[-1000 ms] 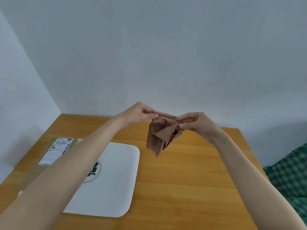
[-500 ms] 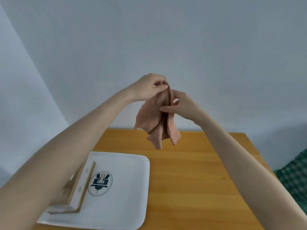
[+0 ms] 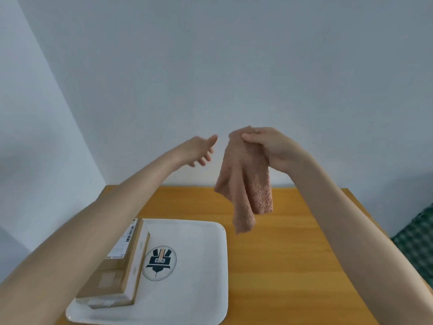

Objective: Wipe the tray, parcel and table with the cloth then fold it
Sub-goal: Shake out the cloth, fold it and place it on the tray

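Nearest, a white tray (image 3: pixel 201 294) with a dark round emblem lies on the left part of the wooden table (image 3: pixel 295 254). A flat brown parcel (image 3: pixel 114 275) with a printed label sits along the tray's left side. Above the table's middle, the right hand (image 3: pixel 278 148) grips the top of the brown cloth (image 3: pixel 246 181), which hangs bunched in the air. Just left of it, apart from the cloth, the left hand (image 3: pixel 199 148) is released, fingers straight. Green checked fabric (image 3: pixel 419 242) shows at the right edge, a pale wall (image 3: pixel 210 66) behind.
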The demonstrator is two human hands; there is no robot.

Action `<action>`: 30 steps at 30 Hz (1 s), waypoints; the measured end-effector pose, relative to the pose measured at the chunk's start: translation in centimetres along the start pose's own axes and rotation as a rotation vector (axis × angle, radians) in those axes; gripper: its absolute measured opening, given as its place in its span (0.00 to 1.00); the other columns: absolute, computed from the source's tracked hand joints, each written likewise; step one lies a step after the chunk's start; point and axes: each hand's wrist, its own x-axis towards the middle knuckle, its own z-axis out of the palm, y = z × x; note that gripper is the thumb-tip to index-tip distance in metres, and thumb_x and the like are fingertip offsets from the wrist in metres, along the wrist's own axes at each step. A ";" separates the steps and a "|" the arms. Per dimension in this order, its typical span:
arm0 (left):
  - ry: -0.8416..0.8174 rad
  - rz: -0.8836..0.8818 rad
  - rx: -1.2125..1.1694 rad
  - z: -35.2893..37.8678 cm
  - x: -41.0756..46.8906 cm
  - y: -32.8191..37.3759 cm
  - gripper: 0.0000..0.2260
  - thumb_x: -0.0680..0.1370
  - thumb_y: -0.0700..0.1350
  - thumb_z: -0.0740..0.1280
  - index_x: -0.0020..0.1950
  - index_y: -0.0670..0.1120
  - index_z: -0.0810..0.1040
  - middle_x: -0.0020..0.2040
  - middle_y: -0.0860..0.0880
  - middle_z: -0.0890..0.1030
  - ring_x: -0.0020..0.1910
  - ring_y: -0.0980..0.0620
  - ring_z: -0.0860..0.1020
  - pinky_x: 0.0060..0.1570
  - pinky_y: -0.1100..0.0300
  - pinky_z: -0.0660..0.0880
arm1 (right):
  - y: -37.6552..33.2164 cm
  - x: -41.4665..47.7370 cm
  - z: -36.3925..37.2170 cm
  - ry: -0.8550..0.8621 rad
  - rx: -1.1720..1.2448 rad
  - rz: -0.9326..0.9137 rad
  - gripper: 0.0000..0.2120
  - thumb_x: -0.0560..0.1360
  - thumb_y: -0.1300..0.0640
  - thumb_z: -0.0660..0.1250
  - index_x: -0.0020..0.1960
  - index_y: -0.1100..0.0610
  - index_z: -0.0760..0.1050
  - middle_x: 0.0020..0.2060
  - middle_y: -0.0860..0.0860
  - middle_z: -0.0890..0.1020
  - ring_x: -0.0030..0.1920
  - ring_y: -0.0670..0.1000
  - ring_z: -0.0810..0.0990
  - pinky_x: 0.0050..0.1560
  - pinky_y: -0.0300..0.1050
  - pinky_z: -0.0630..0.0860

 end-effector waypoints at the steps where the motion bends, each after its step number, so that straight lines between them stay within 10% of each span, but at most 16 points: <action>1: -0.020 -0.020 -0.014 0.4 -0.9 -0.9 0.25 0.82 0.59 0.47 0.53 0.44 0.77 0.47 0.48 0.81 0.43 0.51 0.80 0.44 0.56 0.74 | -0.4 -0.3 0.0 0.006 0.064 -0.004 0.12 0.79 0.63 0.60 0.58 0.64 0.76 0.49 0.55 0.82 0.47 0.50 0.81 0.46 0.40 0.79; 6: -0.219 0.092 -0.191 1.6 -3.5 -4.9 0.09 0.82 0.39 0.54 0.58 0.51 0.69 0.60 0.46 0.78 0.44 0.66 0.79 0.59 0.54 0.72 | -1.7 -1.2 1.1 -0.032 0.267 0.005 0.15 0.78 0.61 0.58 0.62 0.63 0.74 0.50 0.55 0.80 0.49 0.52 0.80 0.45 0.42 0.78; 12: -0.404 0.010 -1.303 2.0 -4.4 -4.8 0.42 0.69 0.75 0.38 0.63 0.49 0.75 0.62 0.48 0.79 0.64 0.46 0.74 0.66 0.41 0.66 | -2.2 -1.6 2.6 -0.046 0.493 0.068 0.09 0.75 0.62 0.62 0.55 0.61 0.73 0.42 0.52 0.78 0.44 0.52 0.78 0.48 0.46 0.75; 21: -0.227 0.074 -0.809 -0.5 -5.2 -6.2 0.06 0.76 0.47 0.68 0.51 0.52 0.81 0.48 0.55 0.81 0.51 0.53 0.77 0.60 0.52 0.69 | -0.4 -2.8 3.2 -0.105 0.517 0.068 0.13 0.72 0.67 0.63 0.56 0.59 0.73 0.46 0.54 0.78 0.48 0.53 0.81 0.49 0.47 0.79; 25: -0.108 0.027 -0.642 -2.3 -5.5 -6.1 0.03 0.76 0.46 0.68 0.48 0.51 0.81 0.49 0.54 0.81 0.51 0.52 0.76 0.58 0.55 0.67 | 0.8 -3.4 3.1 -0.120 0.238 0.091 0.27 0.75 0.73 0.59 0.71 0.54 0.64 0.58 0.54 0.76 0.62 0.55 0.76 0.62 0.49 0.73; 30: -0.038 0.039 -0.345 -4.4 -5.8 -4.8 0.04 0.75 0.46 0.69 0.48 0.48 0.81 0.47 0.52 0.81 0.48 0.54 0.77 0.50 0.60 0.70 | 3.6 -3.7 3.8 -0.152 0.210 0.276 0.28 0.75 0.75 0.58 0.67 0.49 0.67 0.55 0.54 0.79 0.55 0.56 0.80 0.52 0.48 0.80</action>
